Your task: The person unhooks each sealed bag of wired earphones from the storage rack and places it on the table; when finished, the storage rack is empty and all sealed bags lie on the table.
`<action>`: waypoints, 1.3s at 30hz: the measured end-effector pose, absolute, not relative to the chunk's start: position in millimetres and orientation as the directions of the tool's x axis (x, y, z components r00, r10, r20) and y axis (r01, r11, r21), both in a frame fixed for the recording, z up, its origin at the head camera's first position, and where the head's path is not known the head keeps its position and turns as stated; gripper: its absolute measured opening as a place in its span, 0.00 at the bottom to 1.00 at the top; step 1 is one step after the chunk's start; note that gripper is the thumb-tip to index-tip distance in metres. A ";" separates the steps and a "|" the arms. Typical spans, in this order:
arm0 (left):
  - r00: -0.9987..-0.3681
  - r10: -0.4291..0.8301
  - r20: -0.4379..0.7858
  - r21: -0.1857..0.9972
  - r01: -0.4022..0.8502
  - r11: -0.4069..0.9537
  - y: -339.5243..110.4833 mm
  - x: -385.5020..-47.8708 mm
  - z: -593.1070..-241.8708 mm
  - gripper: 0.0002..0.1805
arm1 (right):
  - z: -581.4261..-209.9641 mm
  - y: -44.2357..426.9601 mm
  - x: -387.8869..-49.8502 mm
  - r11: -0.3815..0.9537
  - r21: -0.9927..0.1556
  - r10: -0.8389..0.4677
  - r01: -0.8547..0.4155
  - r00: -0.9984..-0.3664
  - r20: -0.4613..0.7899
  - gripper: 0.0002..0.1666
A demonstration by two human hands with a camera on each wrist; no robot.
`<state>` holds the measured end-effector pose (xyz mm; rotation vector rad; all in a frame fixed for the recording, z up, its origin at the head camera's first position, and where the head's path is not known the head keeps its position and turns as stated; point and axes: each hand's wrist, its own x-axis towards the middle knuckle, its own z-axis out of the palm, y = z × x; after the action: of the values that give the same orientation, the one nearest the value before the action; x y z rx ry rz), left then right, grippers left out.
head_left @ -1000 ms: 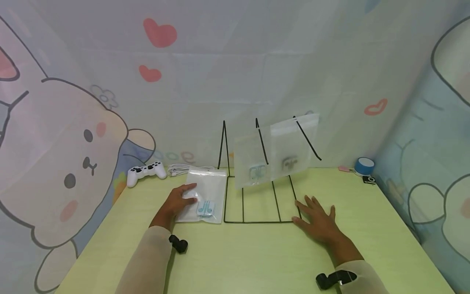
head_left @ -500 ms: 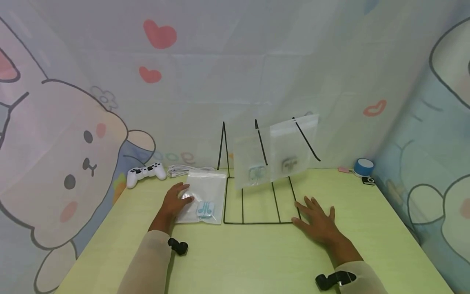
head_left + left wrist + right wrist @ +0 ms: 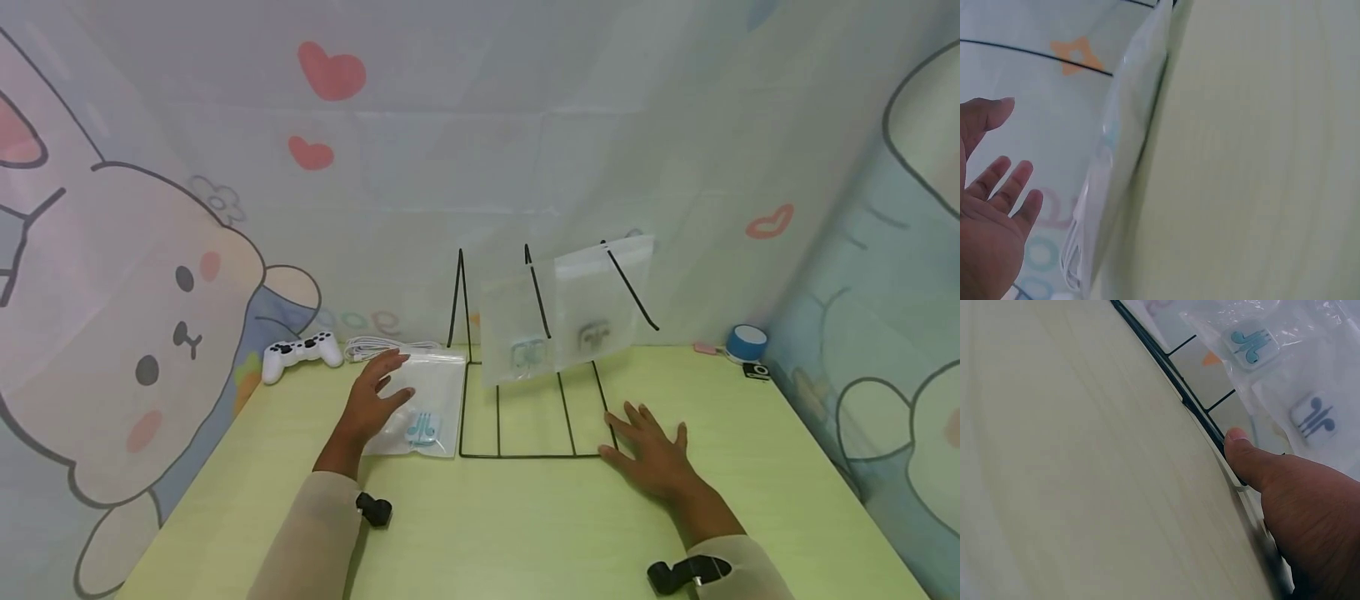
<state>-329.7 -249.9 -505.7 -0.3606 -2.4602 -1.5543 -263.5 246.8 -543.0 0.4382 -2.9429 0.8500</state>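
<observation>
Head view: left grip (image 3: 368, 408) has lifted off the flat bag (image 3: 437, 393).

Soft, pretty even light, a bit dull, with shiny plastic
Head view is moderately bright and mostly clear, though the wall cloth (image 3: 450, 175) goes greyish and there's a soft shadow on the bench (image 3: 510, 533) beside the left sleeve (image 3: 311, 533). The flat bag (image 3: 442, 387) catches pale glare, and the hanging bags (image 3: 1260, 325) show white glints in the right wrist view. Both wrist shots look softer and kinda washed out, and the dark patch below the right hand (image 3: 1313, 512) is a blurry smear.
</observation>
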 end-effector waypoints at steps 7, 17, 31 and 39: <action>-0.930 0.189 0.316 0.866 0.364 0.343 -222.0 -330.5 -493.1 0.32 | -544.8 247.5 -266.5 0.802 -0.523 -0.260 -0.289 -0.957 0.131 0.41; -0.896 0.306 0.320 0.867 0.408 0.286 -187.8 -342.1 -487.2 0.28 | -549.2 249.3 -271.0 0.801 -0.523 -0.268 -0.291 -0.956 0.122 0.42; -0.882 0.368 0.293 0.869 0.407 0.283 -151.1 -350.2 -466.0 0.28 | -550.1 250.6 -273.5 0.810 -0.503 -0.270 -0.303 -0.953 0.138 0.42; -0.897 0.369 0.244 0.897 0.354 0.265 -136.4 -354.7 -458.3 0.29 | -549.3 251.8 -273.3 0.818 -0.491 -0.265 -0.300 -0.954 0.141 0.41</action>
<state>-354.7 -136.4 -458.3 -0.7169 -2.5098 -1.7729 -273.3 251.8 -549.3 0.4567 -2.9319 0.8080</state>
